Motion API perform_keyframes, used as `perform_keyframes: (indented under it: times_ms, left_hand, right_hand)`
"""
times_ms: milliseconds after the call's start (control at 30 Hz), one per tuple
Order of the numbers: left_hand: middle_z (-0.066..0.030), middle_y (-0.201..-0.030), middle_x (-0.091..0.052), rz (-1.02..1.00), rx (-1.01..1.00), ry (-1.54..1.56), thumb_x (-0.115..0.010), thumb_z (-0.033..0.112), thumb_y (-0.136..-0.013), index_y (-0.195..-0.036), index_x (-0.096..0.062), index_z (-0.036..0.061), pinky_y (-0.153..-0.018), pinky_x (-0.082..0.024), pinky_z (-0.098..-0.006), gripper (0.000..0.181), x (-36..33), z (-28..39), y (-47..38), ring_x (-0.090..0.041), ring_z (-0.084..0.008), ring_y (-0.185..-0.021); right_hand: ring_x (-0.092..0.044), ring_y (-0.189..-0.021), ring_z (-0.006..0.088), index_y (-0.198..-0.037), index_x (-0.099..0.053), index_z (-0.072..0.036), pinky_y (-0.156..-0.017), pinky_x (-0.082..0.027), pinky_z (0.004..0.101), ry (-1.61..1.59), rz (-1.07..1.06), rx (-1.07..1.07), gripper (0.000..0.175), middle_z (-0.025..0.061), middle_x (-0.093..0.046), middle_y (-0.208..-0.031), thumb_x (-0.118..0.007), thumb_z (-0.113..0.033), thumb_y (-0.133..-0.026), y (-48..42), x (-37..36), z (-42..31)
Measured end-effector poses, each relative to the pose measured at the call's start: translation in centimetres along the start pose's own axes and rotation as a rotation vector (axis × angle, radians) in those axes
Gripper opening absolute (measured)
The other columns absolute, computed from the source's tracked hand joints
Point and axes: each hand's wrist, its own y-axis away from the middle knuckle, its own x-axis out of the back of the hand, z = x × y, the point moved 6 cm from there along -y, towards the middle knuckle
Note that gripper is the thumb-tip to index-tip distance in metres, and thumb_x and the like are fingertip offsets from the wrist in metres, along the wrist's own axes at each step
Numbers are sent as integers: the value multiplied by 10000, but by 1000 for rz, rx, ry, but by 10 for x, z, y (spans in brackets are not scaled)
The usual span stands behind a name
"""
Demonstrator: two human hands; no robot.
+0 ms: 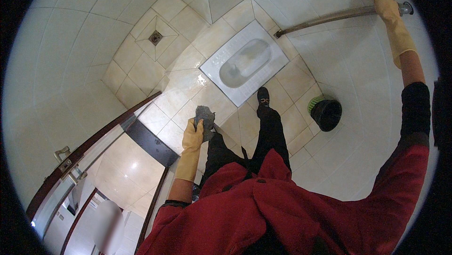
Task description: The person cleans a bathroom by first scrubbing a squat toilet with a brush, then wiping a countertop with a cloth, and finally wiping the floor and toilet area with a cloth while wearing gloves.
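My left hand, in a yellow rubber glove, grips a dark grey cloth above the tiled floor. My right hand, in a matching glove, is raised at the upper right and closed around the upper part of a metal flush pipe along the wall. A round metal fitting sits just beyond that hand. The pipe's lower end is near a white squat toilet set in the floor before me; some pale liquid lies in its bowl.
A green basket with a black liner stands by the right wall. A square floor drain lies at the upper left. An open door with a metal handle and a dark threshold are on the left. My feet are beside the toilet.
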Motion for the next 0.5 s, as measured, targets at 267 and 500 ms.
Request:
perform_keyframes:
  times_ms: [267, 500]
  left_hand:
    - [-200, -966, -682, 40, -116, 62, -607, 257, -961, -1159, -586, 39, -810, -505, -386, 295, -3, -19, -4, -666, -326, -897]
    - [-208, -1018, -670, 108, -53, 149, -565, 213, -980, -1201, -580, 36, -827, -502, -374, 283, -6, -19, -2, -645, -315, -918]
  right_hand:
    - [-647, -1029, 386, -1027, -652, -39, -884, -516, 475, -58, -53, -4, 247, 190, -678, -1075, -498, -201, -922, 0, 0, -3]
    - [-646, -1028, 395, -1014, -676, -67, -851, -514, 481, -70, 39, -63, 285, 172, -680, -1090, -489, -247, -894, -5, -16, 10]
